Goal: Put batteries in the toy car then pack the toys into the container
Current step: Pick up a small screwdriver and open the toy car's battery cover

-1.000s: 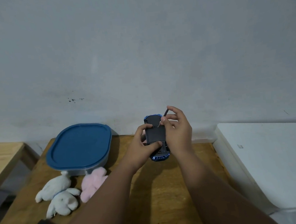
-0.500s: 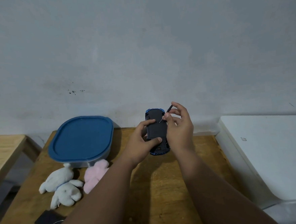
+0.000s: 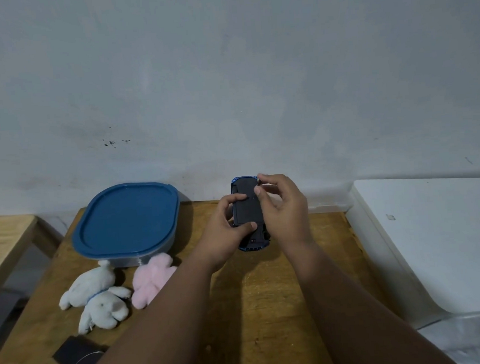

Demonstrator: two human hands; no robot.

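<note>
Your wooden table (image 3: 270, 307) fills the lower middle of the view, with a white, smooth-topped unit (image 3: 436, 239) just beside its right edge and a second, paler wooden table (image 3: 1, 241) apart from it on the left.

At the back left of your table sits the container (image 3: 153, 254), clear-walled, with its blue lid (image 3: 127, 218) on. Against its near side lie the white plush bunny (image 3: 96, 297) and, just right of it, the pink plush toy (image 3: 152, 279), which touches the container's wall.

The toy car (image 3: 246, 207) is up off the table at the back centre, between your two hands, turned so its dark underside faces you, with blue bodywork showing at the top and bottom ends. Your left hand (image 3: 223, 240) grips it from the left, thumb (image 3: 247, 226) laid across the lower part of the underside and forefinger across the upper part. Your right hand (image 3: 283, 210) is curled at the car's upper right corner, thumb tip on the underside. You cannot tell whether it pinches anything.

Any marking on the underside is too small to read.

A flat dark object (image 3: 74, 354) lies at the table's near left corner.
</note>
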